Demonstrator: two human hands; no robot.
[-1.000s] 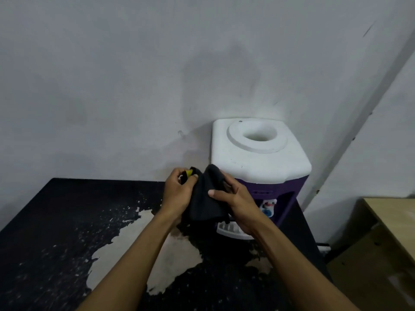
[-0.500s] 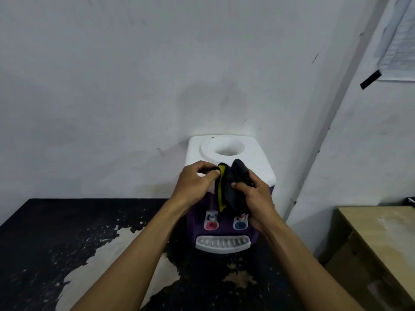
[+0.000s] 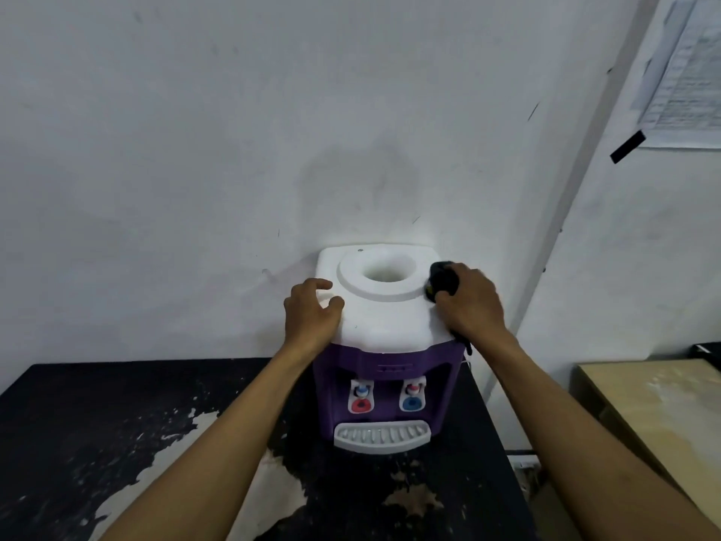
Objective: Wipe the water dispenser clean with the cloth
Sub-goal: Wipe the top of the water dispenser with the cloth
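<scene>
Here, a person is standing at a small water dispenser that is sitting at the back right of a black table, against a white wall. Their right hand is gripping a bunched dark cloth and pressing it onto the top's right edge. Their left hand is curling over the left corner, bracing it. The unit is probably light, so a hard stroke is risking a slide toward the nearby table edge, or pushing grime into the open well. The top is smooth white plastic around a round opening, the body glossy purple, the drip tray ribbed grey, the tabletop chipped and flaking.
</scene>
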